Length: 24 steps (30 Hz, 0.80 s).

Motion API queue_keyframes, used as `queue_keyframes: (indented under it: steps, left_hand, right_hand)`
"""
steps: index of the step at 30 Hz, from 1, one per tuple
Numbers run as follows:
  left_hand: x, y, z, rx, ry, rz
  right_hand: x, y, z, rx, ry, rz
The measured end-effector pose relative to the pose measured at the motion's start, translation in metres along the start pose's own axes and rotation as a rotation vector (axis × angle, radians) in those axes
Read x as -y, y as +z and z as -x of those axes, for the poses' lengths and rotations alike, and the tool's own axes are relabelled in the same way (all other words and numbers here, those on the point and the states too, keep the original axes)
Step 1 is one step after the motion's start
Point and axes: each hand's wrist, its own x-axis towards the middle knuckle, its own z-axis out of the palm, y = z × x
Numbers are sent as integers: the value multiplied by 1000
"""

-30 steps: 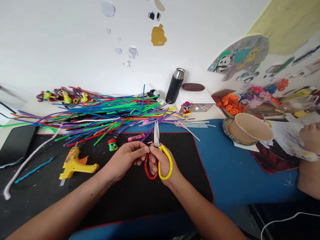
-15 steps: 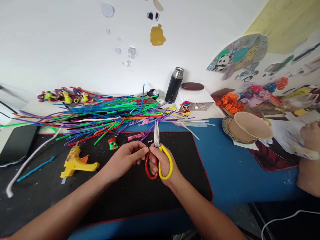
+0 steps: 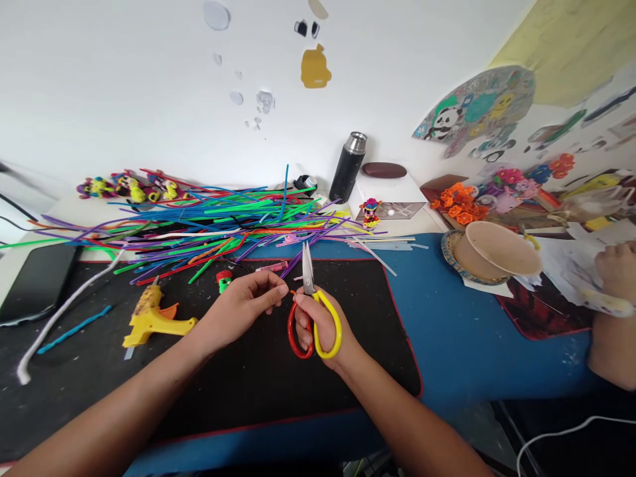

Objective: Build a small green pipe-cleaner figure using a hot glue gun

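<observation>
In my right hand (image 3: 325, 324) is a pair of scissors (image 3: 308, 273) with one red and one yellow handle loop, blades pointing away from me and slightly apart. A tiny orange piece (image 3: 293, 293) shows at the thumb and fingertip of that same hand. Just to its left, my left hand (image 3: 246, 305) is closed in a pinch; whatever it holds, if anything, is too small to make out. Partly behind the left hand lie a small red and green figure (image 3: 224, 281) and a pink object (image 3: 272, 267).
A yellow glue gun (image 3: 156, 319), a blue twisted stem (image 3: 74, 329) and a white stem (image 3: 64, 315) lie left on the black mat (image 3: 238, 391). Piled pipe cleaners (image 3: 223, 218) spread behind. A black flask (image 3: 348, 169) and a bowl (image 3: 501, 248) stand right, near another person's hand (image 3: 616, 268).
My left hand has drawn slightly left, away from the right hand, and now partly covers the small figure. The scissors have tilted a little left and their blades have parted slightly.
</observation>
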Motion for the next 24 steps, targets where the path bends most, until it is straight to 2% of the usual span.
queue_keyframes:
  steps: [13,24]
  left_hand:
    - [7,-5,1,69,-53,-56]
    - [8,-6,0,6,-69,52]
  right_hand:
    - [-3,2,-1,5,34,21]
    - [-1,1,0,-10,21,8]
